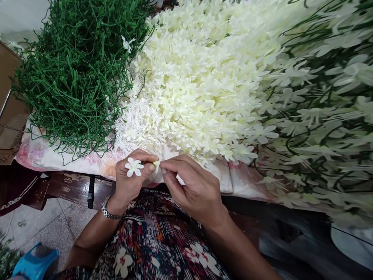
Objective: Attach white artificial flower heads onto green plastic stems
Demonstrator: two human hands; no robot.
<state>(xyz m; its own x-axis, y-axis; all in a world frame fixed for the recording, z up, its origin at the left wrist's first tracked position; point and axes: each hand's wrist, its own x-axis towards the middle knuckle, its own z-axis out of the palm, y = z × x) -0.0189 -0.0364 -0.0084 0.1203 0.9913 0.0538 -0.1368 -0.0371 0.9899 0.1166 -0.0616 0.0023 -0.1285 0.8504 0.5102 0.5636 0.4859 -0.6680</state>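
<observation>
Close to the table's front edge, my left hand (129, 181) is closed, with an open white artificial flower (134, 167) showing against its fingers. Its thumb and forefinger pinch a second, small pale flower piece (156, 166), seen edge-on. My right hand (194, 186) meets it from the other side, thumb and forefinger pressed together at that same piece. Any stem in the left palm is hidden by the fingers. Just beyond the hands lie a heap of white thread-like stamens (136, 120) and a big pile of loose white blossoms (204, 85).
A tangled mound of green plastic stems (78, 74) fills the back left of the floral cloth (72, 163). Finished-looking flower sprays (314, 109) spread along the right side. A cardboard box (8, 77) stands at far left, and a blue plastic object (36, 262) is on the floor.
</observation>
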